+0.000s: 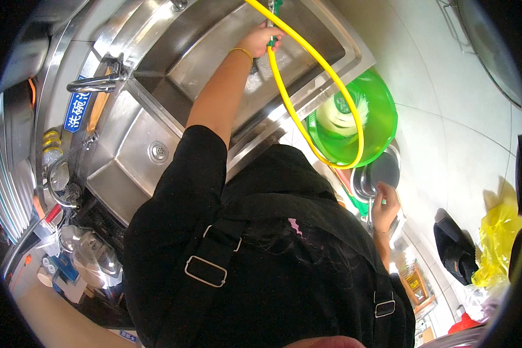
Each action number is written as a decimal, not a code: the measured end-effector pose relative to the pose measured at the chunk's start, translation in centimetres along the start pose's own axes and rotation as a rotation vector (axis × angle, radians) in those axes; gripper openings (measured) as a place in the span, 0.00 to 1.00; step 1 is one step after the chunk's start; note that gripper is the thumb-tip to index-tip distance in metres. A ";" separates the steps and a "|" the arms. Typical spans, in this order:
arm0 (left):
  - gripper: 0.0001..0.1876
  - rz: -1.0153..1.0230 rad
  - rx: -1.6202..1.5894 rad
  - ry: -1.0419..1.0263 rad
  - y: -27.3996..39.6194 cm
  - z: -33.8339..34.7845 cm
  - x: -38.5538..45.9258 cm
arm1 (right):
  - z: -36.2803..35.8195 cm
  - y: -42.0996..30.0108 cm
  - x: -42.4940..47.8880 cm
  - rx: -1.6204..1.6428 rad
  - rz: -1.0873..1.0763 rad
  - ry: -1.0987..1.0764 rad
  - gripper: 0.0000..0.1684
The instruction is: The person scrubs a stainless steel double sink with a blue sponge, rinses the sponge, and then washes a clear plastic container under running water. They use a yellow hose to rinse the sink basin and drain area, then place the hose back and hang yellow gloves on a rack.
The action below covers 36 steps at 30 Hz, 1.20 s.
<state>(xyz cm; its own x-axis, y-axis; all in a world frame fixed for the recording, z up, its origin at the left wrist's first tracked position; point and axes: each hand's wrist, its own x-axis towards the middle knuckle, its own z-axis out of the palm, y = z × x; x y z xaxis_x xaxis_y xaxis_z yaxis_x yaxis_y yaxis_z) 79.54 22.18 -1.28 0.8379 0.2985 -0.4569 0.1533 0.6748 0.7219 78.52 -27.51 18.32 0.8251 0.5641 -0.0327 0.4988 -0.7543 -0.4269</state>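
Observation:
My left hand (261,39) is closed around the spray gun (271,41), which has green and metal parts, over the large steel sink basin (217,56). From its handle a yellow hose (282,89) loops over the basin's front edge and back up past the picture's top. The tip of the spray gun is cut off by the frame. My right hand (385,206) hangs low at the right, fingers loosely curled and apart, with nothing seen in it. Close by is a dark round pan (380,172). A green plastic tub (385,113) with a pale bristled brush (341,119) stands beside the sink.
A smaller steel basin (135,130) with a drain adjoins at left, under a chrome faucet (93,83). White plates (8,195) stand upright at far left. A yellow plastic bag (498,243) and black shoe-like items (454,248) lie at right. A blurred beige shape fills the lower left.

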 end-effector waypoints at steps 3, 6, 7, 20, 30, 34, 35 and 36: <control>0.14 -0.057 -0.026 -0.155 -1.1 0.2 0.2 | -0.1 -0.4 0.7 -0.018 -0.010 -0.007 0.12; 0.11 -0.155 0.036 -0.219 -2.2 1.0 -0.1 | 0.0 -0.6 1.1 0.016 0.019 -0.007 0.12; 0.11 -0.181 0.064 -0.236 -2.5 1.2 -0.3 | 0.2 -0.5 1.2 0.035 0.030 -0.006 0.12; 0.10 -0.415 0.430 -0.416 -2.4 2.8 -8.5 | 1.4 -2.0 0.3 0.028 -0.052 0.004 0.11; 0.12 -0.598 0.476 -0.411 -3.9 -1.3 -16.2 | 2.4 -3.8 -1.5 0.107 -0.058 -0.014 0.09; 0.13 -0.650 0.415 -0.310 -4.6 -3.5 -21.2 | 3.6 -4.9 -1.9 0.144 -0.156 0.012 0.09; 0.13 -0.637 0.395 -0.303 -5.0 -4.6 -22.2 | 3.9 -5.3 -2.0 0.157 -0.150 0.004 0.09; 0.13 -0.626 0.374 -0.299 -5.0 -5.0 -23.5 | 4.2 -5.6 -2.2 0.169 -0.142 -0.003 0.09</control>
<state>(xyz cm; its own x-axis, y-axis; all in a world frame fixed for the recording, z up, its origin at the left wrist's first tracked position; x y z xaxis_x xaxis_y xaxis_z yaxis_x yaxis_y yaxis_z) 56.46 15.15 3.24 0.6344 -0.2921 -0.7157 0.7651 0.3693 0.5275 72.80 -23.07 17.02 0.7487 0.6619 0.0365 0.5585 -0.6001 -0.5727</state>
